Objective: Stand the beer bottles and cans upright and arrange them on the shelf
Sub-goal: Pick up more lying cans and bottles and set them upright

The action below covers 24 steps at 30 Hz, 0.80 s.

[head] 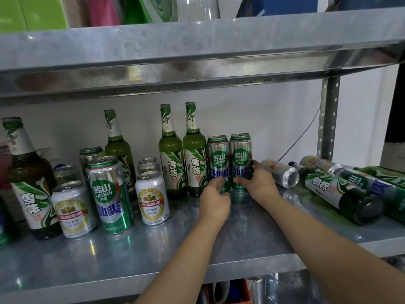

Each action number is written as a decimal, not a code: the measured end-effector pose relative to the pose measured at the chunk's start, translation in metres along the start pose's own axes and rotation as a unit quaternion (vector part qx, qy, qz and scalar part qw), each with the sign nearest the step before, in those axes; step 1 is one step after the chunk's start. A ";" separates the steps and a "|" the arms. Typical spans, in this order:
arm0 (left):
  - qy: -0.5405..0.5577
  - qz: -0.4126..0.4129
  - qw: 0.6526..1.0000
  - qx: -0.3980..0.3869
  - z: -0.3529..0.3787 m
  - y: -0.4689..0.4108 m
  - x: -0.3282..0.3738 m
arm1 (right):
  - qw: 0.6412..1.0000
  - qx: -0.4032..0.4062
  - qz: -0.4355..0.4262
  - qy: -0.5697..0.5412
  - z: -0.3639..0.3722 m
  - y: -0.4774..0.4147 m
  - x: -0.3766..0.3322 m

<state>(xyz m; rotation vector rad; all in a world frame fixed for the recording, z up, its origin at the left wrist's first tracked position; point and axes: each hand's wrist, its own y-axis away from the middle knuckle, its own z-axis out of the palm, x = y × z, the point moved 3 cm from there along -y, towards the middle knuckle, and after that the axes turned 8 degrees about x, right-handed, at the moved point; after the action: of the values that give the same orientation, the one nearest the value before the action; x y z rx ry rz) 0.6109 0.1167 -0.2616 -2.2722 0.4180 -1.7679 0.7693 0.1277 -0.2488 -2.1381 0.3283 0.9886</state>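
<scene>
Two tall green Laoshan cans stand side by side at the back of the metal shelf point(153, 260). My left hand point(215, 196) grips the left can point(218, 156) low down. My right hand point(258, 183) wraps the base of the right can point(240, 154). Just left of them stand two upright green Snow bottles point(171, 159) point(194, 156). Further left stand more upright bottles and cans, among them a tall Laoshan can point(108, 194) and a white Yanjing can point(152, 198). To the right, a green bottle point(337, 189) and a silver can point(281, 173) lie on their sides, with more bottles and cans lying behind.
An upper shelf point(197, 47) hangs low over the bottle tops. A perforated steel post point(327, 119) stands at the back right, with a thin cable along the white wall. The front strip of the shelf is bare metal. Items sit on a lower level below.
</scene>
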 end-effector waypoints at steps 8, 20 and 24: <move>0.008 0.006 1.000 -0.003 0.000 0.001 0.001 | 1.000 0.000 0.005 -0.001 0.000 0.002 0.000; 0.096 0.002 0.995 -0.013 0.017 0.011 0.032 | 0.990 -0.101 0.049 0.080 -0.055 -0.034 -0.025; 0.116 -0.032 0.989 -0.089 0.054 0.013 0.064 | 0.978 -0.064 0.028 0.197 -0.097 -0.069 -0.021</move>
<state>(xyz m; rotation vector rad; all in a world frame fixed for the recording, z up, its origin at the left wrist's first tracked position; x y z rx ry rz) 0.6775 0.0814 -0.2215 -2.2227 0.5733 -2.1169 0.8432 0.1037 -0.1556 -2.4535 0.5303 0.6215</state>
